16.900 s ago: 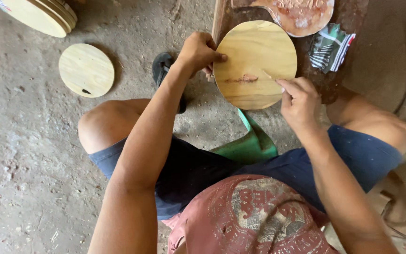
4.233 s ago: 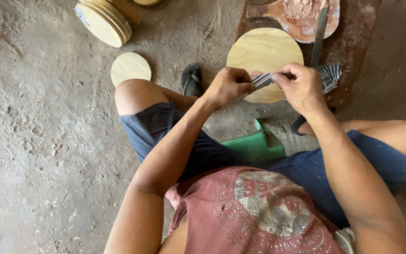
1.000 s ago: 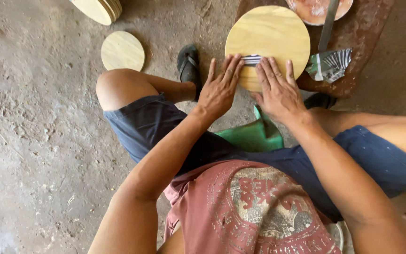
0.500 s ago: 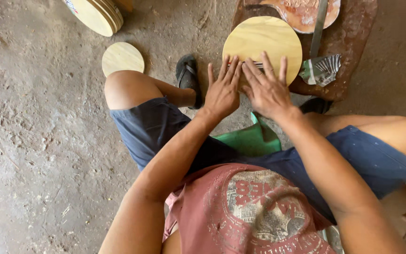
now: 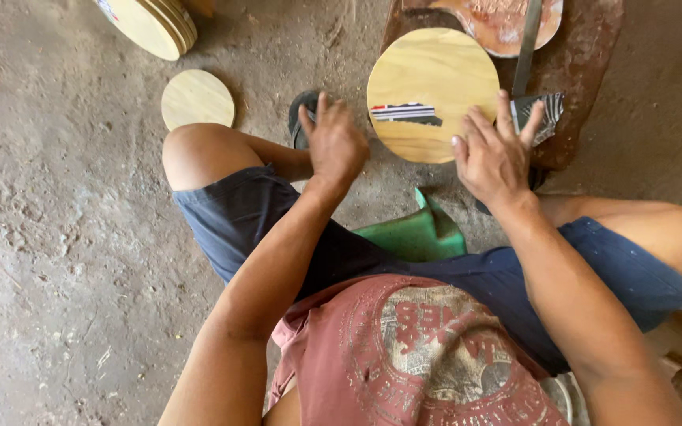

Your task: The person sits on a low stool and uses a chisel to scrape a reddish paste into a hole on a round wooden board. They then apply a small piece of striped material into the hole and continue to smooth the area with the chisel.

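A round pale wooden disc (image 5: 432, 83) lies on a dark brown board (image 5: 593, 63) in front of me. A strip of striped material (image 5: 410, 113) sits flat on the disc near its middle. My left hand (image 5: 335, 142) hovers just left of the disc with fingers loosely curled and nothing in it. My right hand (image 5: 495, 154) is spread at the disc's lower right edge, fingers apart, near a bundle of striped scraps (image 5: 542, 114).
A smaller wooden disc (image 5: 197, 99) lies on the concrete floor to the left, and a stack of discs (image 5: 155, 24) leans at top left. A glue-smeared disc (image 5: 507, 20) and a metal blade (image 5: 526, 47) rest on the board. A green stool (image 5: 416, 233) is under me.
Both hands, which were pressing the strip onto the disc, have lifted off and moved apart. The strip now lies uncovered on the disc.
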